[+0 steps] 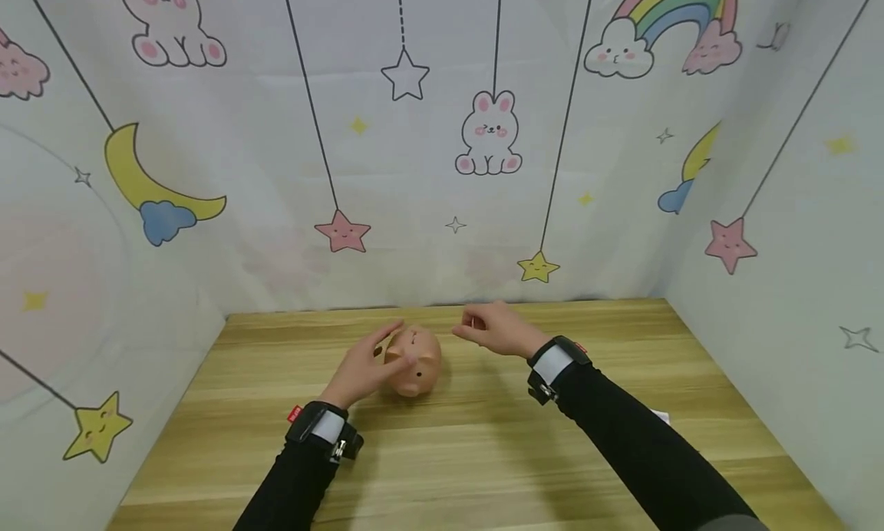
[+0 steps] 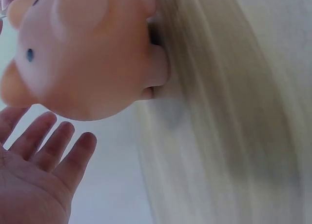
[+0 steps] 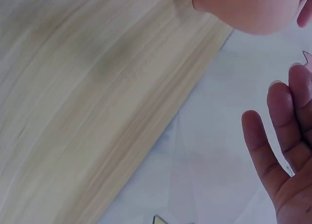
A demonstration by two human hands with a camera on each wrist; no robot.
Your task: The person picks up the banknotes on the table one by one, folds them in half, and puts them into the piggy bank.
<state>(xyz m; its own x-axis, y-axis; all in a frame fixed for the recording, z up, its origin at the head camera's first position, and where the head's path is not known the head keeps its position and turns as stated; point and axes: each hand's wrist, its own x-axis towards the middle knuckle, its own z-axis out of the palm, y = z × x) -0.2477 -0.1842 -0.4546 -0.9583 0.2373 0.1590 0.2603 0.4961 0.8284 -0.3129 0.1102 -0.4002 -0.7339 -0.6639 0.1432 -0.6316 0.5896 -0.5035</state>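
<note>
A peach-coloured piggy bank (image 1: 417, 377) stands on the wooden table, its snout and eyes toward me and a slot on its top. My left hand (image 1: 362, 370) is at its left side, thumb reaching over the pig. In the left wrist view the fingers of the left hand (image 2: 46, 160) are apart from the pig (image 2: 107, 58); whether the thumb touches it I cannot tell. To the right of the pig, my right hand (image 1: 499, 328) hovers with bent fingers, thumb near the index finger. Nothing held shows there. The right wrist view has its other fingers loosely extended.
The wooden table (image 1: 442, 462) meets a patterned cloth backdrop (image 1: 428, 186) at the back and both sides. A small white item (image 1: 661, 417) lies partly hidden behind my right sleeve (image 1: 642, 431).
</note>
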